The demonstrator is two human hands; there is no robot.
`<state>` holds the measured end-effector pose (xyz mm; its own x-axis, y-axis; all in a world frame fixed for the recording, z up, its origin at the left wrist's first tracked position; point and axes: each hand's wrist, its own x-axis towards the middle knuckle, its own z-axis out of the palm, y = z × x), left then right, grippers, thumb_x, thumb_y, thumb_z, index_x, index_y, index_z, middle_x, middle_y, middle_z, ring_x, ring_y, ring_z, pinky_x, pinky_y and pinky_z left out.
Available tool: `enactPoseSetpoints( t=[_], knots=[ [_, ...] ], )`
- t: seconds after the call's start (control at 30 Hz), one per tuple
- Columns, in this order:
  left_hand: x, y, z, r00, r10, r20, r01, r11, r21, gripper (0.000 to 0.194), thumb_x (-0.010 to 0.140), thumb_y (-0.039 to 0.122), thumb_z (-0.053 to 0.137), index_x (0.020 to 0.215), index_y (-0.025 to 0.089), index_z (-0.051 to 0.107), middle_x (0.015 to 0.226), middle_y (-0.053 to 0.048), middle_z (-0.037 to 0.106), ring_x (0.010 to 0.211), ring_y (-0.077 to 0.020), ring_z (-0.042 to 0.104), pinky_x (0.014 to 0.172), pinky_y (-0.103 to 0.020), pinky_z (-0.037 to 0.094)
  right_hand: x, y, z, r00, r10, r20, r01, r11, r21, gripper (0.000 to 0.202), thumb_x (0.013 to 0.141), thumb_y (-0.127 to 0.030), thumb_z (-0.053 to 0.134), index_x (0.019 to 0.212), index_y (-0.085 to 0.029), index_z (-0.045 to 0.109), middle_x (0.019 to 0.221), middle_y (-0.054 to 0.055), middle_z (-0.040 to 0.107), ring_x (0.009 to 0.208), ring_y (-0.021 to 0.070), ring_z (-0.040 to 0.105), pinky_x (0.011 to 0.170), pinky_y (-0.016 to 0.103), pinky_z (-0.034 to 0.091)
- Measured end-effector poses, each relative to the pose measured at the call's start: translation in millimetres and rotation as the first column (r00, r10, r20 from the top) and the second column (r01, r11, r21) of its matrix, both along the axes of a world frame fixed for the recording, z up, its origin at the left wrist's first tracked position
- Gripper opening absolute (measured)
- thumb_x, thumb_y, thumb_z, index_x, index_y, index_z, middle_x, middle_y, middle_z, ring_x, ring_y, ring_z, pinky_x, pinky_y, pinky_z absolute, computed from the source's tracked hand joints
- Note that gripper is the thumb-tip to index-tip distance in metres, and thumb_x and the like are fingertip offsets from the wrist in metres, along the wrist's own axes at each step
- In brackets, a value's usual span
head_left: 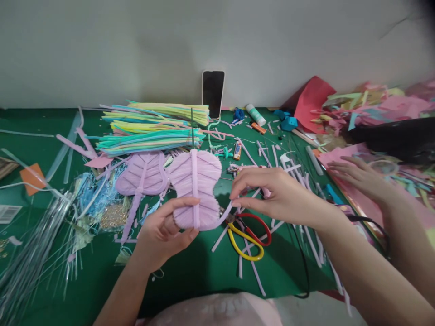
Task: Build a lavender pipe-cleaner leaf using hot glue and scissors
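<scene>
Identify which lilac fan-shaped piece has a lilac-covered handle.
The left piece, lying on the table: lilac covers its handle, while the held piece shows a bare dark rod.

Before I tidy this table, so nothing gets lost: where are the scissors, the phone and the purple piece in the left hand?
Scissors [232,233]: head view, on the yellow handle.
Phone [213,93]: head view, middle of the dark screen.
Purple piece [194,181]: head view, on its central rib.

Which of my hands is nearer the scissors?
Right: your right hand is just above the scissors in the picture; your left hand is farther away, to their left.
</scene>
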<state>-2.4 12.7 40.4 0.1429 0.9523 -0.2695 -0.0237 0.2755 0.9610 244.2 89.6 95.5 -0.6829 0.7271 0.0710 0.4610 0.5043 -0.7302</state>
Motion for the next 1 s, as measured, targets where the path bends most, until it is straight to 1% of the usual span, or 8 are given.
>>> enactPoseSetpoints(
  t=[0.1, 0.2, 0.3, 0.57, 0.7, 0.77, 0.83, 1.0],
  knots=[
    [0.8, -0.3, 2.8, 1.000, 0.015, 0.017, -0.014, 0.999, -0.046, 0.040, 0.071, 0.026, 0.079, 0.109, 0.020, 0.069, 0.062, 0.004, 0.053, 0.047, -0.0046, 0.035, 0.042, -0.015, 0.027, -2.7, 0.7, 0.5, 1.000, -0.002, 0.007, 0.002, 1.000, 0.017, 0.006, 0.090, -0.027, 0.066, 0.087, -0.021, 0.067, 0.086, 0.001, 0.069, 0.082, 0.0152, 0.062, 0.076, 0.029, 0.045],
    [2.4, -0.1, 6.4, 0.997, 0.032, 0.069, -0.030, 0.999, -0.027, 0.038, 0.069, 0.021, 0.079, 0.106, 0.018, 0.070, 0.076, -0.001, 0.065, 0.054, -0.0065, 0.049, 0.047, -0.015, 0.037, -5.6, 1.0, 1.5, 1.000, 0.006, 0.019, -0.006, 0.999, 0.042, 0.005, 0.090, -0.025, 0.065, 0.089, -0.021, 0.068, 0.089, 0.002, 0.070, 0.083, 0.0152, 0.063, 0.075, 0.029, 0.046],
    [3.7, -0.2, 8.8, 0.992, 0.044, 0.119, -0.039, 0.998, -0.039, 0.037, 0.069, 0.018, 0.080, 0.104, 0.019, 0.071, 0.084, -0.002, 0.071, 0.057, -0.0071, 0.056, 0.048, -0.014, 0.040, -7.4, 1.1, 2.0, 0.999, 0.008, 0.037, -0.010, 0.999, 0.051, 0.005, 0.090, -0.025, 0.065, 0.090, -0.021, 0.068, 0.091, 0.003, 0.071, 0.085, 0.0159, 0.064, 0.075, 0.029, 0.047],
    [1.3, -1.3, 6.8, 0.988, 0.024, 0.150, -0.020, 0.999, -0.028, 0.035, 0.070, 0.015, 0.079, 0.104, 0.021, 0.071, 0.082, -0.001, 0.072, 0.061, -0.0089, 0.062, 0.053, -0.014, 0.047, -7.8, 1.9, 1.7, 0.999, 0.007, 0.042, -0.009, 0.998, 0.067, 0.006, 0.092, -0.023, 0.061, 0.090, -0.021, 0.067, 0.092, 0.003, 0.071, 0.086, 0.0164, 0.065, 0.075, 0.029, 0.048],
    [-0.9, -1.4, 5.9, 0.992, -0.006, 0.124, 0.010, 1.000, -0.025, 0.035, 0.070, 0.014, 0.078, 0.103, 0.023, 0.071, 0.063, 0.005, 0.063, 0.051, -0.0059, 0.055, 0.049, -0.013, 0.045, -9.0, 0.7, 1.9, 0.999, 0.002, 0.038, -0.006, 0.996, 0.091, 0.005, 0.091, -0.019, 0.061, 0.089, -0.021, 0.066, 0.092, 0.003, 0.071, 0.085, 0.0161, 0.065, 0.074, 0.029, 0.049],
    [-0.7, -1.7, 6.4, 0.993, -0.004, 0.117, 0.008, 0.999, -0.032, 0.035, 0.069, 0.015, 0.078, 0.103, 0.023, 0.071, 0.060, 0.005, 0.061, 0.049, -0.0064, 0.054, 0.048, -0.013, 0.045, -10.0, -0.9, 1.6, 0.999, -0.013, 0.048, 0.007, 0.994, 0.111, 0.004, 0.090, -0.019, 0.062, 0.089, -0.021, 0.065, 0.092, 0.003, 0.071, 0.085, 0.0160, 0.066, 0.076, 0.029, 0.049],
    [0.3, -2.0, 7.5, 0.993, 0.011, 0.117, -0.006, 0.999, -0.040, 0.036, 0.068, 0.016, 0.079, 0.102, 0.023, 0.071, 0.063, 0.004, 0.064, 0.052, -0.0080, 0.058, 0.049, -0.014, 0.046, -10.3, -2.5, 0.9, 0.996, -0.051, 0.075, 0.041, 0.989, 0.139, 0.002, 0.090, -0.022, 0.064, 0.089, -0.020, 0.065, 0.091, 0.003, 0.071, 0.085, 0.0163, 0.066, 0.075, 0.029, 0.049],
    [-0.2, -0.1, 8.7, 0.994, 0.058, 0.088, -0.057, 0.998, -0.010, 0.036, 0.067, 0.018, 0.081, 0.102, 0.019, 0.072, 0.086, -0.005, 0.073, 0.070, -0.0144, 0.068, 0.060, -0.018, 0.053, -3.7, -2.1, -2.2, 0.970, -0.175, 0.170, 0.138, 0.968, 0.209, 0.020, 0.089, -0.040, 0.066, 0.092, -0.021, 0.066, 0.090, 0.004, 0.074, 0.080, 0.0191, 0.068, 0.074, 0.032, 0.047]
  ],
)
